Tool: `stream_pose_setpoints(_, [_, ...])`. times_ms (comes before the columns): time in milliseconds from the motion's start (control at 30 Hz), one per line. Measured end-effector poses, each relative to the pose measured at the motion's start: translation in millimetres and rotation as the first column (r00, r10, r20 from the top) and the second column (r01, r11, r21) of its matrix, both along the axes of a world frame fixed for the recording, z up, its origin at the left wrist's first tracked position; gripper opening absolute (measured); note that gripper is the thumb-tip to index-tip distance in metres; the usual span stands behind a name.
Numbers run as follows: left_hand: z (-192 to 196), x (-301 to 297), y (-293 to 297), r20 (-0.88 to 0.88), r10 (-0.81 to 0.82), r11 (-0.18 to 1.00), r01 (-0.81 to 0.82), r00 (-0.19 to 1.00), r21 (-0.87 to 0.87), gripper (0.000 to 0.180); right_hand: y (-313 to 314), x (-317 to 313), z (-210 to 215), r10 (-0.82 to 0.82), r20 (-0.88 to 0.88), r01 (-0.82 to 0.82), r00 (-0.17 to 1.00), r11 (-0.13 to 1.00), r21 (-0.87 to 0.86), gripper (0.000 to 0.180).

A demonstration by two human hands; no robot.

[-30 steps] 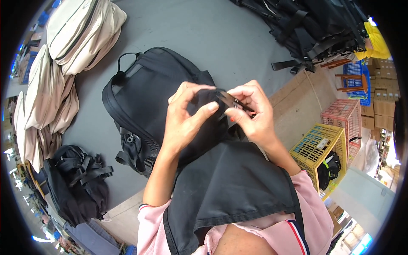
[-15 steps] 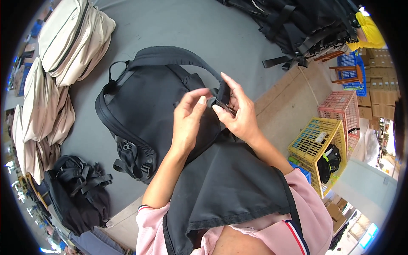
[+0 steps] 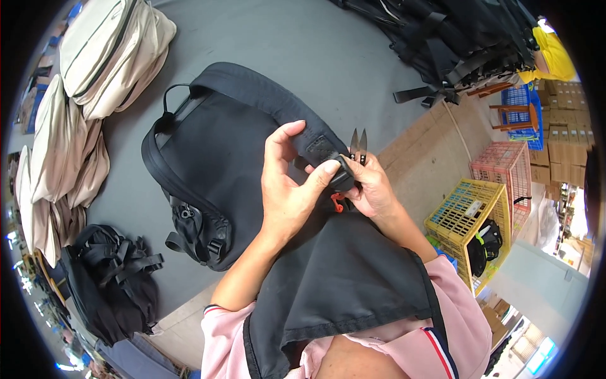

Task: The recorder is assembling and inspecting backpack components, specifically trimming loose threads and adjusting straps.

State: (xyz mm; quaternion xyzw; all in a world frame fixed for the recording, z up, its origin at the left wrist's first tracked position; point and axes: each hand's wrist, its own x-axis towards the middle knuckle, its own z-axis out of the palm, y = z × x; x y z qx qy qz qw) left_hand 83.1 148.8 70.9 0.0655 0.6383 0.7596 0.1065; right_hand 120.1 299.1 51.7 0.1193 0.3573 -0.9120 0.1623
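A black backpack [image 3: 221,145] lies on the grey table before me, its padded shoulder strap [image 3: 265,91] curving over toward my hands. My left hand [image 3: 281,180] is closed on the strap's lower end, the thumb pressed by a black plastic buckle [image 3: 341,177]. My right hand [image 3: 375,189] grips a pair of thread snips [image 3: 358,148], blades pointing away from me, and its fingers also touch the buckle end. A bit of orange-red [image 3: 338,202] shows below that hand; I cannot tell whether it belongs to the snips.
Beige bags [image 3: 104,60] are stacked at the left, with a smaller black bag [image 3: 113,284] below them. A pile of black bags [image 3: 442,44] fills the far right. Beyond the table edge stand a yellow crate [image 3: 470,205] and a pink crate [image 3: 502,164]. A person in yellow [image 3: 555,54] is at the far right.
The strap end has turned, so its stitched part and buckle now show. The snips' blades have swung up into view in my right hand. My left thumb has moved onto the buckle.
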Motion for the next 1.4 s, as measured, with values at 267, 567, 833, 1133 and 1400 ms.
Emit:
stream_pose_setpoints(267, [5,0,-10,0.154,-0.069,0.991,0.049,0.986,0.127,0.065,-2,-4,34,-0.001,-0.468,0.433,0.884,0.38,0.817,0.031])
stream_pose_setpoints(567, [5,-2,-17,0.197,-0.116,0.989,0.096,0.974,0.111,0.07,6,-20,47,0.556,-0.469,0.579,0.686,-0.029,0.814,0.026])
stream_pose_setpoints(833, [2,-2,-22,0.255,-0.209,0.959,0.148,0.944,0.241,0.071,9,-23,43,0.573,-0.475,0.535,0.667,0.076,0.842,0.025])
stream_pose_setpoints(1133, [2,-2,-23,0.281,-0.228,0.942,0.139,0.932,0.304,0.073,10,-17,39,0.468,-0.498,0.495,0.73,0.14,0.858,0.025])
stream_pose_setpoints(1400, [1,-2,-25,0.307,-0.257,0.923,0.139,0.916,0.358,0.073,6,-14,41,0.496,-0.487,0.537,0.718,0.05,0.842,0.026])
